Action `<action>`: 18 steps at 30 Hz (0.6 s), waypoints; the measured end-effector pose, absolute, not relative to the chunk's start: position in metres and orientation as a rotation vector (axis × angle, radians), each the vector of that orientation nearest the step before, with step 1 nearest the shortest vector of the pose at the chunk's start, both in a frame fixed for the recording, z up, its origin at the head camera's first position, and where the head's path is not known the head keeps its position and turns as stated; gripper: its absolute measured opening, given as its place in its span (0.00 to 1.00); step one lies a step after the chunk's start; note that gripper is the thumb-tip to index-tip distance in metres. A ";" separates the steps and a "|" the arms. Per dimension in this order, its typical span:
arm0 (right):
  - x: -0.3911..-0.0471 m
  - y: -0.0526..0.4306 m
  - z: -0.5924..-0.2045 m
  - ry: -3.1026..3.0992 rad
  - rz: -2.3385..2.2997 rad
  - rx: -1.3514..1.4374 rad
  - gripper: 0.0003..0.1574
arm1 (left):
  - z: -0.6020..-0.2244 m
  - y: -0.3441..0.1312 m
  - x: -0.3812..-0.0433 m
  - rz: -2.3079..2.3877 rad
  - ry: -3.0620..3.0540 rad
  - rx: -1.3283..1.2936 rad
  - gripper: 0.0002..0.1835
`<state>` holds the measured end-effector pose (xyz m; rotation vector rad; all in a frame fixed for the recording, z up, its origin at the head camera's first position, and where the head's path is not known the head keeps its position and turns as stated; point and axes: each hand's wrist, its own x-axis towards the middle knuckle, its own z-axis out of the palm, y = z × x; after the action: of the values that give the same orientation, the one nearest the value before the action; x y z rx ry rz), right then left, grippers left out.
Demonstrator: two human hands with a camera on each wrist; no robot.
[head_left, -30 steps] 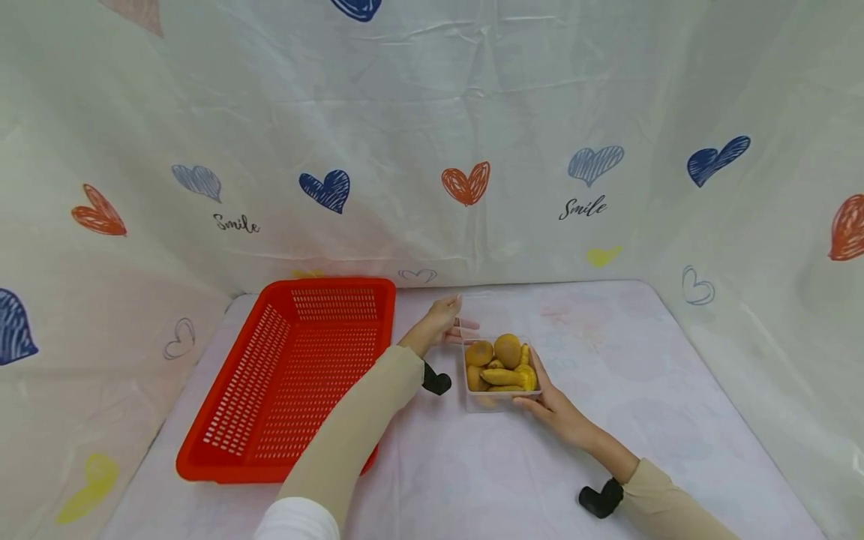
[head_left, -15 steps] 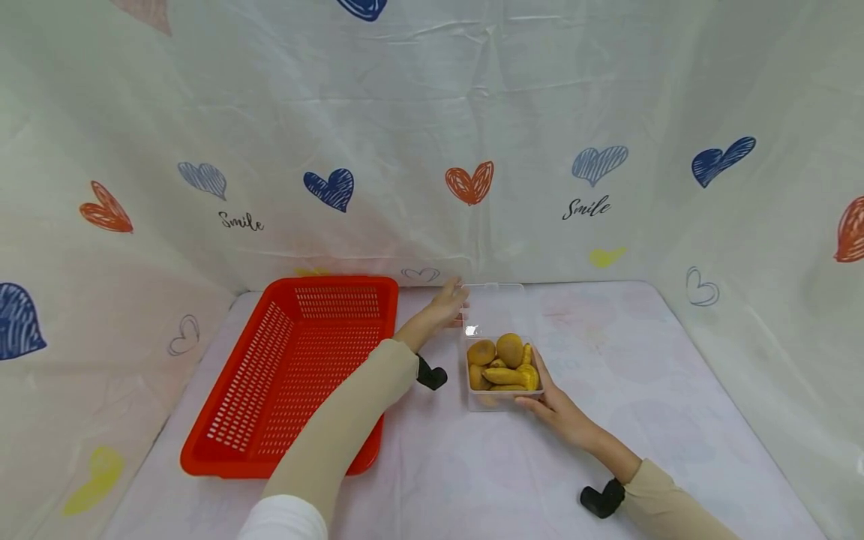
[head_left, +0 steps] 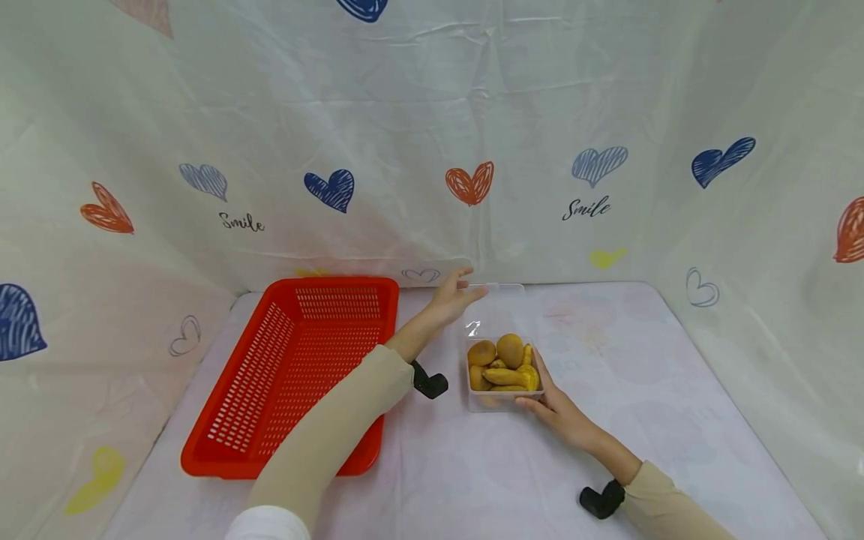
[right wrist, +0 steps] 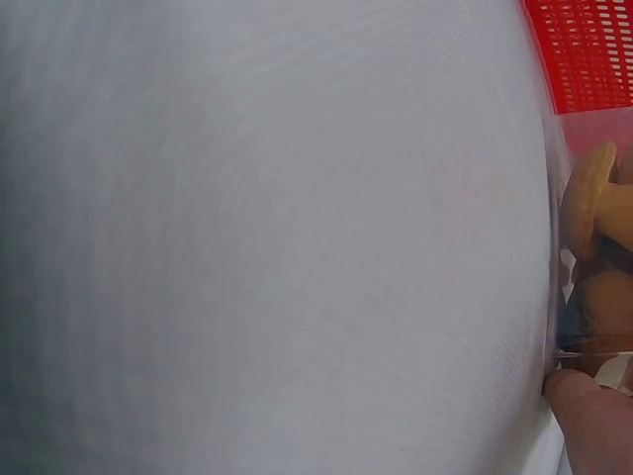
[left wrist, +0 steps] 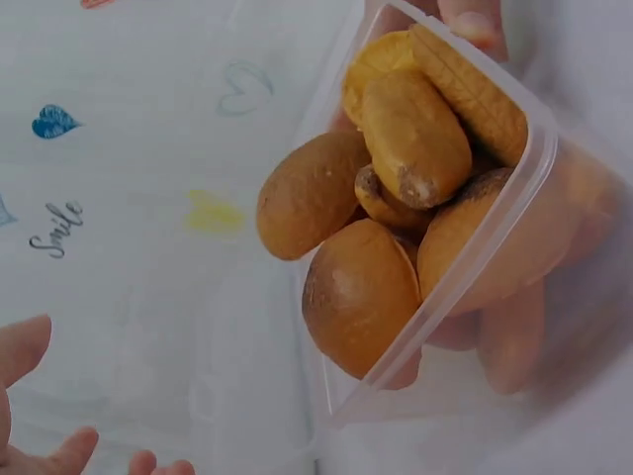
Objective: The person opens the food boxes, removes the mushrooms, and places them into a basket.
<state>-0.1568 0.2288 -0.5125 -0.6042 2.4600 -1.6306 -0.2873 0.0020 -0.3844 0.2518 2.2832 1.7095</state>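
Note:
A clear plastic container (head_left: 489, 403) stands on the table, its lid (head_left: 502, 311) folded back behind it. Inside are several brown oval pieces (head_left: 509, 350) resembling kiwis, and yellow pieces (head_left: 502, 376), one banana-shaped and one flaring to a wide end. My right hand (head_left: 563, 412) grips the container's right side, thumb at the near corner and fingers along the side wall. Over the lid's far left corner is my left hand (head_left: 454, 298), with fingers spread and nothing held. In the left wrist view, fingertips (left wrist: 74, 450) of that hand show beside the transparent lid.
A large red slotted basket (head_left: 286, 466) sits on the table's left part, with my left forearm passing over its right side. White table cloth (head_left: 648, 360) extends right of the container. A heart-printed white curtain (head_left: 405, 120) hangs behind the table.
The lid, upright beside my left hand at first, has tipped back and now lies flatter. My left hand has moved farther back and spread its fingers; my right hand keeps its grip.

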 end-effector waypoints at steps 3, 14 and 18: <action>-0.157 0.229 -0.513 2.459 -1.634 -0.612 0.57 | -0.384 0.005 -0.281 1.622 2.297 0.345 0.36; -0.157 0.230 -0.514 2.470 -1.625 -0.599 0.57 | -0.399 0.019 -0.269 1.372 2.226 0.710 0.36; -0.157 0.230 -0.514 2.455 -1.644 -0.601 0.57 | -0.406 0.023 -0.267 1.283 2.209 0.816 0.35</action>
<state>-0.1571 0.2299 -0.5143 -0.6010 2.4548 -1.6435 -0.2669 0.0234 -0.4057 0.8163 2.2087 1.2825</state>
